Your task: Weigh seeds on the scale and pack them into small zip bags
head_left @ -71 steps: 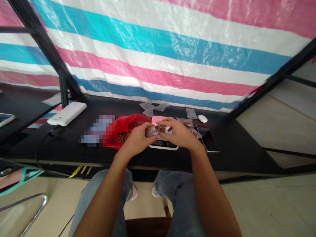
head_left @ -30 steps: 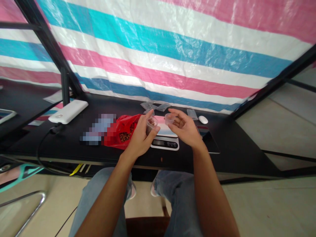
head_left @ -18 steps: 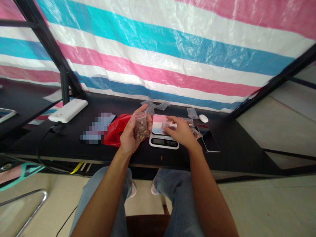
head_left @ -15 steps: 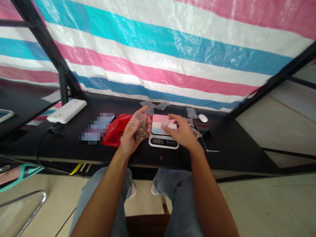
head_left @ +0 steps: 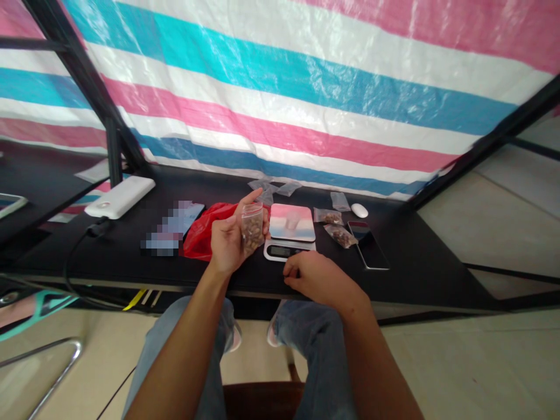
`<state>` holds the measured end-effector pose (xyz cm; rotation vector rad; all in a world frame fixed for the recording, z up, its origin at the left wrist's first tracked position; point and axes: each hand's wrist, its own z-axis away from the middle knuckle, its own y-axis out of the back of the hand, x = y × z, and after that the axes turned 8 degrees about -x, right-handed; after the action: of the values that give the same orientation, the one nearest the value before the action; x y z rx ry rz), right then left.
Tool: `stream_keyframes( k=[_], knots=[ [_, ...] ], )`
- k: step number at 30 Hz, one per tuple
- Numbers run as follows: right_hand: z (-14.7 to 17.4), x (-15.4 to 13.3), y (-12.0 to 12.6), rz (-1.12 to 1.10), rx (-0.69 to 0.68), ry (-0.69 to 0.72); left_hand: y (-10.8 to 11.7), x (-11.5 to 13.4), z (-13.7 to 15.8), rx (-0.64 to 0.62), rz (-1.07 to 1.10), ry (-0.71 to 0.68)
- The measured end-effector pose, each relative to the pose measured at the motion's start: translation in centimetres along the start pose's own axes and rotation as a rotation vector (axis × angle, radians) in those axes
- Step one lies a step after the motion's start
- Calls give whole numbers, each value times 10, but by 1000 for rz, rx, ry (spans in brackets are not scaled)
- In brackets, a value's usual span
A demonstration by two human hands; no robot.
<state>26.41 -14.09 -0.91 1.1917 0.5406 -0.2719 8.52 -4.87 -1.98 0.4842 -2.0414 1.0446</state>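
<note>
Striped pink, white and blue tarp (head_left: 306, 87) behind a black surface (head_left: 415, 262), black frame bars at either side. Left hand (head_left: 230, 242) raised just above the surface at about 9 o'clock from the scale (head_left: 290, 231), fingers wrapped round a small clear bag (head_left: 252, 226) of brown pieces, thumb up along its 12 o'clock edge, bag upright and clear of the surface. Right hand (head_left: 321, 280) low at 6 o'clock from the scale, loosely curled, fingertips close to the scale's display edge; whether touching it, cannot tell; nothing seen pinched in it. Bag thus up at 10 o'clock from the right hand and well apart from it, just beside the scale's 9 o'clock edge. On the scale's pink top, a small clear cup (head_left: 292, 220), standing free of both hands. Red plastic bag (head_left: 202, 236) slumped at 9 o'clock from the left hand, partly hidden behind it. Two filled small bags (head_left: 335, 226) at 3 o'clock from the scale, then a dark phone (head_left: 370, 248) and a white mouse (head_left: 359, 210) beyond. Empty clear bags (head_left: 273, 188) at 12 o'clock, near the tarp's foot. White power bank (head_left: 120, 197) far off at 9 o'clock, cable trailing from it. Blue-jeaned knees below the surface edge.
</note>
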Motion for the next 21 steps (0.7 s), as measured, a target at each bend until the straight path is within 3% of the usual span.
stream_keyframes(
  k=[4,8,12,16,21],
  knots=[
    [1,8,12,-174,37,120,10,-4,2,-25,-100,116],
    [-7,19,24,-444,297,233,12,-4,7,-128,-276,147],
    [-22,23,21,-699,542,293,4,-1,12,-226,-531,133],
    [-27,16,13,-749,546,331,-2,-4,13,-272,-680,129],
    [-22,11,11,-654,494,312,-4,-11,12,-263,-674,158]
  ],
)
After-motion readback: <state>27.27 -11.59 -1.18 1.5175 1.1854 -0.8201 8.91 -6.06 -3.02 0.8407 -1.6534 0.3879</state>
